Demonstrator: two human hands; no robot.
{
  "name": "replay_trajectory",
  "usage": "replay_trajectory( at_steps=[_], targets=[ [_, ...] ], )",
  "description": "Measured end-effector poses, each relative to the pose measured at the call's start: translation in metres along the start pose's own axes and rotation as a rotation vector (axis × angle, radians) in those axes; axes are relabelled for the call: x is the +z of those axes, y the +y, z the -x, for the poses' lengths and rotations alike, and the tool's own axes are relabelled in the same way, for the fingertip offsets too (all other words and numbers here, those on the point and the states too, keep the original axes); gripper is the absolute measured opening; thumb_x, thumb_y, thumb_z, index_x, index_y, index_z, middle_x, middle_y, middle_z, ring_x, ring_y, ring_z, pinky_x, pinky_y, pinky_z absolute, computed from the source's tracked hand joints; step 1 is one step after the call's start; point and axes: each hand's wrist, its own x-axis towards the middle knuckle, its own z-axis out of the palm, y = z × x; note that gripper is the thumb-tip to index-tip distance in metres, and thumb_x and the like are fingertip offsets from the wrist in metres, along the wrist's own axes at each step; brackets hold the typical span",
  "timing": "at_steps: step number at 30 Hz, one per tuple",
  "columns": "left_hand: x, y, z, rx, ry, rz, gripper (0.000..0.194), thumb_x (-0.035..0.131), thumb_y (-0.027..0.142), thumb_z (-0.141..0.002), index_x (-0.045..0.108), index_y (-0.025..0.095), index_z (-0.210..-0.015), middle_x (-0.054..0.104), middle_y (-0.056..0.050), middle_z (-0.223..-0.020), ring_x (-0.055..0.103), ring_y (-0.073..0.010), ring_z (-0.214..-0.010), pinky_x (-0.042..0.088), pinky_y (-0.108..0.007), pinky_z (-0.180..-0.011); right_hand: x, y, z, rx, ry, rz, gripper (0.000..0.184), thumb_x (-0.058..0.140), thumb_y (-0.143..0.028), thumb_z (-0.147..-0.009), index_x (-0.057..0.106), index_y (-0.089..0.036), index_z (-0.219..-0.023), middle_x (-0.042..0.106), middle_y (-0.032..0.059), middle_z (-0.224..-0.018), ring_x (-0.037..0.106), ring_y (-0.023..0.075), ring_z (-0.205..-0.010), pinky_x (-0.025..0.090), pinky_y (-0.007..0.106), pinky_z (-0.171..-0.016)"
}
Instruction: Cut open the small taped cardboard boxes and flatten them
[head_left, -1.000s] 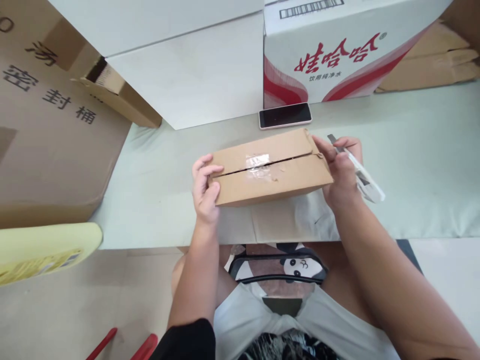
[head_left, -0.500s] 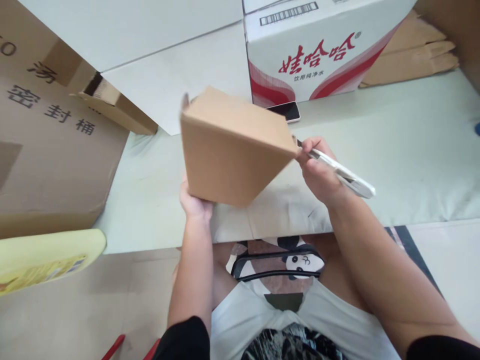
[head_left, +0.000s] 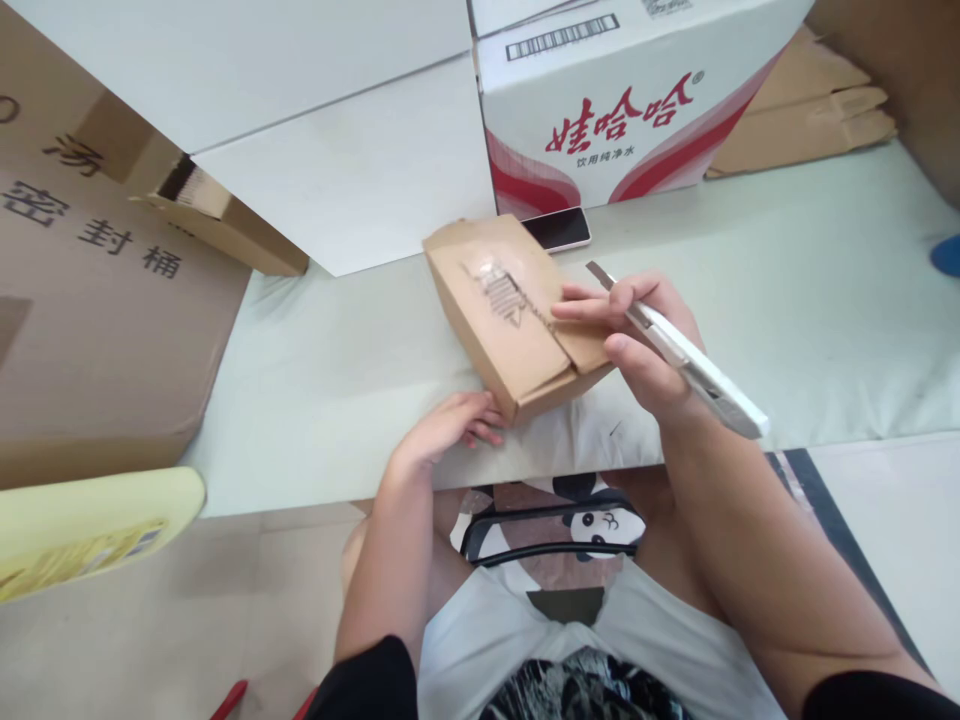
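A small brown cardboard box [head_left: 502,330] lies on the pale green cloth, a dark printed drawing on its upper face and a seam near its right end. Against its near left corner rest the loosely bent fingers of my left hand [head_left: 454,425], which are apart and not wrapped round it. My right hand [head_left: 649,345] is closed on a white utility knife [head_left: 701,370] between thumb and index finger. The knife's blade is out and points up and left, above the box's right side. The other fingers of that hand reach over the box's top.
Behind the box lie a dark phone [head_left: 559,230] and a white-and-red water carton [head_left: 600,140]. White boxes [head_left: 360,170] stand at back left, a large brown carton [head_left: 112,330] at left. A yellow container [head_left: 105,520] is at lower left, flattened cardboard [head_left: 802,130] at back right.
The box has come down from the air onto the cloth, turned so its printed face shows. My left hand has let go and shifted right. The knife stays in my right hand.
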Motion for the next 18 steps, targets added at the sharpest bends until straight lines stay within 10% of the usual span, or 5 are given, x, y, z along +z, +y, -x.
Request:
replay_trajectory(
  at_steps=[3,7,12,18],
  targets=[
    [-0.006,0.001,-0.001,0.154,0.299,-0.119,0.046,0.069,0.06,-0.079,0.073,0.016,-0.093,0.078,-0.013,-0.093,0.075,-0.0258,-0.084,0.053,-0.029,-0.059,0.004,-0.006,0.0,0.092,-0.053,0.087,0.034,0.068,-0.057,-0.09,0.049,-0.03,-0.097,0.081,0.0034,-0.106,0.067,0.0306,-0.128,0.047,0.057,-0.116],
    [-0.01,0.004,0.004,0.799,0.77,-0.112,0.05,0.064,0.058,-0.088,0.062,0.024,-0.125,0.066,-0.013,-0.136,0.06,-0.0293,-0.133,0.056,-0.041,-0.1,0.015,-0.006,-0.001,0.119,-0.071,0.255,0.036,0.078,-0.046,-0.082,0.049,-0.028,-0.094,0.077,0.0055,-0.122,0.044,0.0314,-0.152,0.033,0.059,-0.125],
    [0.009,0.003,0.001,1.095,0.511,-0.309,0.057,0.057,0.058,-0.096,0.051,0.031,-0.146,0.035,-0.014,-0.167,0.036,-0.036,-0.155,0.05,-0.05,-0.112,0.02,0.004,-0.005,0.227,0.08,0.013,0.043,0.075,-0.054,-0.081,0.045,-0.031,-0.1,0.071,0.0045,-0.135,0.051,0.0285,-0.147,0.037,0.056,-0.123],
    [0.015,0.0,0.009,1.164,0.543,-0.4,0.054,0.046,0.058,-0.101,0.056,0.029,-0.146,0.027,-0.015,-0.17,0.042,-0.0384,-0.15,0.041,-0.056,-0.118,0.016,-0.021,-0.002,0.513,0.01,-0.17,0.042,0.079,-0.052,-0.077,0.049,-0.031,-0.098,0.073,0.0018,-0.119,0.059,0.0294,-0.139,0.061,0.044,-0.086]
  ],
)
